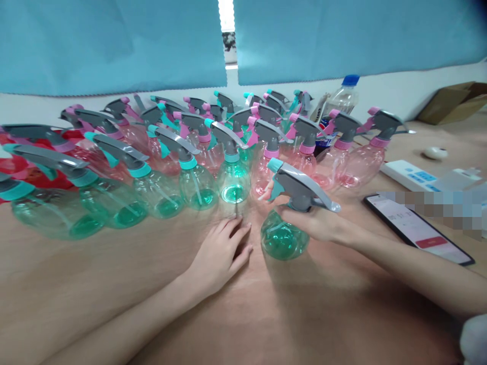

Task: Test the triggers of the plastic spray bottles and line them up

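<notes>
My right hand is wrapped around the neck of a green spray bottle with a grey and teal trigger head. The bottle is held upright, low over the table or touching it; I cannot tell which. My left hand lies on the tabletop to the left of it, holding nothing, its fingers stretched forward and slightly bent. Just beyond those fingertips stands another green spray bottle, part of a front row of green ones running left. Pink spray bottles stand behind and to the right.
At the right lie a phone with a lit screen, a white power strip and a small white object. A clear drink bottle with a blue cap and a cardboard box are at the back. Blue cloth covers the wall.
</notes>
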`<action>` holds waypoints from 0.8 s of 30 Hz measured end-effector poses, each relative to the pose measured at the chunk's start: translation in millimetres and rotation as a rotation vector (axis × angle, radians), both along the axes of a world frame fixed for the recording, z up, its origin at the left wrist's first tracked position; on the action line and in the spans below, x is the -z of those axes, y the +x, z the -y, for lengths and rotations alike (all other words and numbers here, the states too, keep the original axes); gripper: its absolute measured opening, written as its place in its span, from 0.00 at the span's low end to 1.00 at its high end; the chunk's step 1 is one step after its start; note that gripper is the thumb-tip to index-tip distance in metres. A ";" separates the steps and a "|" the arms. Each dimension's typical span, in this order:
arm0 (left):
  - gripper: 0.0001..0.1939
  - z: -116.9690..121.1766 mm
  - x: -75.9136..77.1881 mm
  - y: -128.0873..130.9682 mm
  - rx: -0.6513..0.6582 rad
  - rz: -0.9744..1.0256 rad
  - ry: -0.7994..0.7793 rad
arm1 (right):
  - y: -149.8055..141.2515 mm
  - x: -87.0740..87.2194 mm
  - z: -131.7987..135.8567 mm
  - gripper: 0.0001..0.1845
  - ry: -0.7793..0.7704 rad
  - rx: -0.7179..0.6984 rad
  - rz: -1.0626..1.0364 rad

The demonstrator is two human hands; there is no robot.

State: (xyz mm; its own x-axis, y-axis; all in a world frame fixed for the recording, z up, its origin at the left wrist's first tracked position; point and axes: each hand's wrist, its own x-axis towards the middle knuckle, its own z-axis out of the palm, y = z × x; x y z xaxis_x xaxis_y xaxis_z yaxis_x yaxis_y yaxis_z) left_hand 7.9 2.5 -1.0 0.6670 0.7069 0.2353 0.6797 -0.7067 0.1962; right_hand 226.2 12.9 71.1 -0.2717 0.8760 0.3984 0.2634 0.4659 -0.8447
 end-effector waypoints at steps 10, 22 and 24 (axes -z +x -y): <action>0.19 0.1 -0.5 0.3 -0.001 -0.006 0.002 | 3.2 7.7 -1.9 0.28 -0.025 -0.081 -0.081; 0.20 0.0 -0.3 0.6 -0.002 -0.021 0.008 | 2.4 8.8 -1.9 0.28 0.035 -0.091 -0.085; 0.20 0.1 0.0 0.5 -0.001 -0.017 0.008 | 1.8 8.6 -2.3 0.25 0.075 -0.093 -0.090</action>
